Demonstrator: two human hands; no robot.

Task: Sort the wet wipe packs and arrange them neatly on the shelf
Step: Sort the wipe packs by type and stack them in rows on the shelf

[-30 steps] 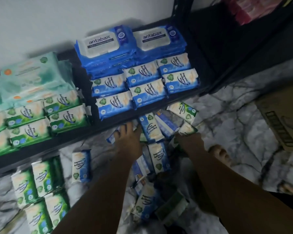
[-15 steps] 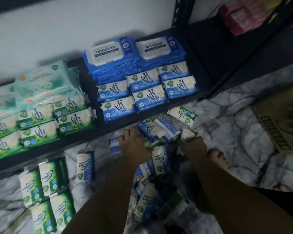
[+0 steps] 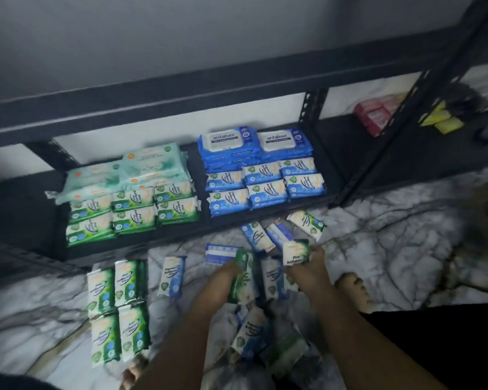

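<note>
Both hands are engaged above the floor [image 3: 383, 249], in front of the shelf [image 3: 141, 247]. Left hand [image 3: 223, 281] grips a green pack [image 3: 244, 280] standing on edge; its fingers are hidden behind the pack. Right hand [image 3: 310, 270] holds a green-and-white pack [image 3: 295, 251] by its lower end, thumb side not visible.

Visibility: the frame is dim and soft. Most label print is illegible. The loose pile [image 3: 251, 336] of blue and green packs lies partly under both forearms, so the count cannot be determined. A bare foot [image 3: 352, 291] shows beside the right forearm.

Stock on the shelf: pale green packs [image 3: 150, 164] are stacked behind small green packs [image 3: 134, 211] at left. Large blue packs [image 3: 228, 142] marked "antabax" are stacked behind small blue packs [image 3: 265, 184] at right. Both groups sit in tidy rows.

Stock on the floor: a block of green packs [image 3: 119, 305] is squared up at left, with a single blue pack [image 3: 172, 277] just beside it.

Premises: the shelf is black metal against a white wall [image 3: 166, 128], and the floor is marble-patterned. Pink packs [image 3: 375, 116] and yellow items [image 3: 445, 123] occupy the adjoining bay.
</note>
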